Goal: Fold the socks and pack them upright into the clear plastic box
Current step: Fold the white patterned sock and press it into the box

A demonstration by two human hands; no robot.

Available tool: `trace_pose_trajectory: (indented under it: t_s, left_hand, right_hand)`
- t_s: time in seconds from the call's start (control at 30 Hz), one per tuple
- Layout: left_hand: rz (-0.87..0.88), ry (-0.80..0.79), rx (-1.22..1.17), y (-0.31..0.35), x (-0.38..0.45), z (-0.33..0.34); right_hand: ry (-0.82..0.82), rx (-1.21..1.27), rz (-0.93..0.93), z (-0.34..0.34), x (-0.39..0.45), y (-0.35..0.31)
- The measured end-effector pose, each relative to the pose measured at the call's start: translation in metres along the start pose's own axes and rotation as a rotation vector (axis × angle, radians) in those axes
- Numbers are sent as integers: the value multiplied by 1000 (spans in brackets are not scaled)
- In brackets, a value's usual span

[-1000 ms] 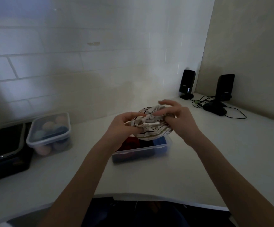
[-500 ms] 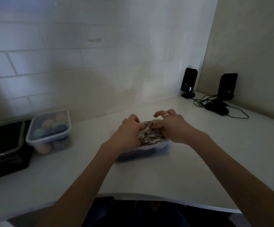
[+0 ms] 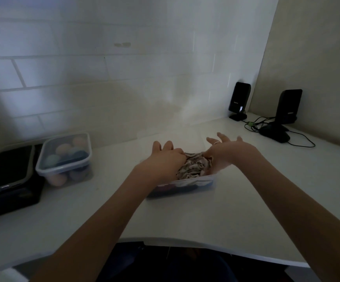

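Head view: left hand (image 3: 166,159) and right hand (image 3: 229,152) press striped sock (image 3: 193,167) (crumpled) between them into clear box (image 3: 185,187), fingers extended.

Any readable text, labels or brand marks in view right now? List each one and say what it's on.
Nothing can be read.
Left speaker: a small pale mark on its front, too blurred to read.
Right speaker: a small pale mark low on its front, too blurred to read.
Clear box, patterned sock, lidded box of balls: no lettering visible.

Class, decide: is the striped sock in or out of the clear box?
In. The striped sock sits bunched above the clear box rim, between both hands pressing it down.
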State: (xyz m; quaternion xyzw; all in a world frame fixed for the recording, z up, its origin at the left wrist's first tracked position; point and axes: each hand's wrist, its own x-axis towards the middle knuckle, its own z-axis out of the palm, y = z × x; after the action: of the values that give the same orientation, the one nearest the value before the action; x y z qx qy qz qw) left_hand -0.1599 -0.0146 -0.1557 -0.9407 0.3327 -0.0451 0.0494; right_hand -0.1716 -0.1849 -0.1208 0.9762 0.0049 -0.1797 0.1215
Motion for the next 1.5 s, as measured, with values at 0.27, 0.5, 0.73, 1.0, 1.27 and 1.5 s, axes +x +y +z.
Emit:
trace_pose_trajectory:
  t_s: [0.27,0.5,0.73,1.0,1.27,1.5]
  left_hand:
    - [-168,-303,-176,-5,-2,-13]
    - [-159,-254,-100,-3,5,-3]
    - [-152,-245,-104,-8,9,5]
    - [-145,-229,-117,-9,5,7]
    - [-145,-212,-123,-9,2,5]
    - [-150,-229,-105,-6,2,3]
  right_hand:
    - [-212,-30,2,2,34,-10]
    - [-24,155,-152,6,5,-5]
    - [417,87,-121,14,-7,4]
    - [92,-7,-26,7,-5,-2]
    - [-313,-148,27,6,67,5]
    - [-184,9,-8,-1,11,-14]
